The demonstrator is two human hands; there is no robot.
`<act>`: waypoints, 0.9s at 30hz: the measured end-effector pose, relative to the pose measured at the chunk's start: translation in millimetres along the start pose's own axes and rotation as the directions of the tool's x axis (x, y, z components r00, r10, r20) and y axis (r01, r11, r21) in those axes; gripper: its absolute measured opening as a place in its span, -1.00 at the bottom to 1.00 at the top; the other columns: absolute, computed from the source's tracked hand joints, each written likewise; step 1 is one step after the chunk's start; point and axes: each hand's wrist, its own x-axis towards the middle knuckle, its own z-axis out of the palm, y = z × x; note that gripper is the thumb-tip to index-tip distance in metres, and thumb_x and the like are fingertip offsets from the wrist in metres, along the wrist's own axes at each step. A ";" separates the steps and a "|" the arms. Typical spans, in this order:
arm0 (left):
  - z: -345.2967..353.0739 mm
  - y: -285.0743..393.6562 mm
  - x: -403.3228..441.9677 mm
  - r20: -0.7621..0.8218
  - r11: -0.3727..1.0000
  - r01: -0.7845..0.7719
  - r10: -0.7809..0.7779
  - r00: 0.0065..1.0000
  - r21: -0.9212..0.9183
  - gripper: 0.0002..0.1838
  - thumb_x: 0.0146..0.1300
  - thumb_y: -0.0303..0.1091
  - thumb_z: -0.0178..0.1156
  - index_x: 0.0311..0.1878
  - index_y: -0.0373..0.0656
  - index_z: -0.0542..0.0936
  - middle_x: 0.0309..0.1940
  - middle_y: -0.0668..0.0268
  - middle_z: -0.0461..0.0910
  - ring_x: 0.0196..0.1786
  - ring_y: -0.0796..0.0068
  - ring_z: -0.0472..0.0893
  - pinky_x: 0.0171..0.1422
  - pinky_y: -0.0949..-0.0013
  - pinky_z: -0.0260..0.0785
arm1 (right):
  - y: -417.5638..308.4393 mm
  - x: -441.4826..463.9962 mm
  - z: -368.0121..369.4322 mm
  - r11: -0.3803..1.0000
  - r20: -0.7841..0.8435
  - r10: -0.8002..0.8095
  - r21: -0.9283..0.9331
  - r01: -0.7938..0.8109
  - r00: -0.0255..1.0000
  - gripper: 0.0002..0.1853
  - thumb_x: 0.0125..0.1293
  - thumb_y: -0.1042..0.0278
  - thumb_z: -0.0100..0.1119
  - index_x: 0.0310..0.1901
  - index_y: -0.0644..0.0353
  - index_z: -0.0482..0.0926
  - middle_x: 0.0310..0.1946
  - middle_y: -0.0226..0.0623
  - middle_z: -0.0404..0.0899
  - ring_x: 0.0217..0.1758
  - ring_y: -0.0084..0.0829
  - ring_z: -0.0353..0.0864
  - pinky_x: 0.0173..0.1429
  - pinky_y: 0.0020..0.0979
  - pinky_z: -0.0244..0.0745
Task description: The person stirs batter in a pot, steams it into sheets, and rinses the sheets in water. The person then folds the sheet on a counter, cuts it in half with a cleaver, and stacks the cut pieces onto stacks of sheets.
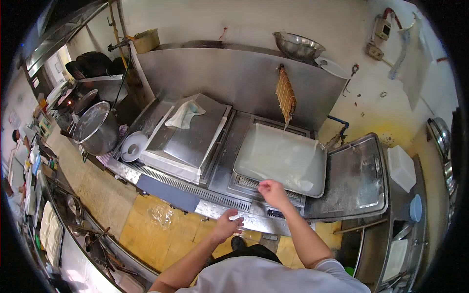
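Crosswise: one shallow rectangular metal tray (325, 168), white-filled, beyond the fingers; right hand (273, 193) nearer, by front rim, fingertips bunched; left hand (227, 226) loosely half-curled; any hold unclear.

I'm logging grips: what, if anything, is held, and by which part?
The left hand appears open and empty. The right hand is by the tray; whether it pinches anything can't be told.

Right of centre I see a smooth, faintly glossy tray (278, 155); farther right, a blotchy, shiny metal pan (348, 177); left of centre, a matt, creased cloth (184, 115) on a smooth metal cover (183, 144).
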 end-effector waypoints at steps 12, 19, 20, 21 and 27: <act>10.2 29.1 35.2 -0.101 0.998 0.043 -0.048 0.994 -0.051 -0.40 0.47 -0.37 0.27 0.46 -0.34 0.28 0.30 0.08 0.43 0.12 0.16 0.68 -0.06 0.12 0.73 | 38.2 185.5 -92.4 0.359 -0.075 0.281 0.933 -0.032 0.957 -0.87 0.48 0.47 0.16 -0.03 0.32 0.56 -0.33 -0.25 0.62 -0.41 -0.39 0.62 -0.30 -0.32 0.62; -40.6 28.8 42.6 -0.176 0.932 0.047 -0.117 0.977 -0.359 -0.43 0.51 -0.32 0.21 0.43 -0.35 0.27 0.27 0.08 0.40 0.12 0.05 0.67 0.01 -0.08 0.73 | -14.6 162.7 -9.8 0.504 0.255 0.132 0.815 -0.286 0.958 -0.77 0.54 0.25 0.16 -0.20 0.25 0.59 -0.55 -0.34 0.56 -0.55 -0.43 0.58 -0.37 -0.32 0.61; -49.6 32.6 41.5 -0.188 0.892 0.034 -0.133 0.973 -0.451 -0.45 0.51 -0.32 0.20 0.42 -0.34 0.28 0.27 0.08 0.40 0.12 0.03 0.67 0.03 -0.11 0.72 | -45.5 142.9 19.6 0.542 0.317 0.094 0.779 -0.316 0.944 -0.75 0.53 0.21 0.18 -0.18 0.26 0.60 -0.51 -0.31 0.60 -0.50 -0.43 0.63 -0.35 -0.32 0.64; -60.4 35.7 39.9 -0.196 0.844 0.020 -0.147 0.970 -0.536 -0.47 0.51 -0.32 0.19 0.40 -0.34 0.29 0.27 0.08 0.40 0.12 0.02 0.67 0.04 -0.15 0.71 | -74.4 120.6 49.9 0.627 0.362 0.117 0.695 -0.351 0.925 -0.73 0.54 0.22 0.17 -0.10 0.32 0.63 -0.35 -0.21 0.70 -0.37 -0.40 0.73 -0.26 -0.33 0.70; -192.8 -31.4 60.2 -0.155 0.453 -0.219 0.176 0.972 -0.864 -0.22 0.55 0.37 -0.25 0.46 -0.13 0.31 0.40 0.07 0.36 0.38 0.00 0.47 0.38 -0.14 0.39 | -179.6 7.7 228.2 0.872 0.534 -0.476 0.389 0.297 0.698 -0.37 0.46 0.45 0.16 0.53 0.29 0.29 0.40 0.00 0.45 0.43 -0.15 0.47 0.50 -0.14 0.34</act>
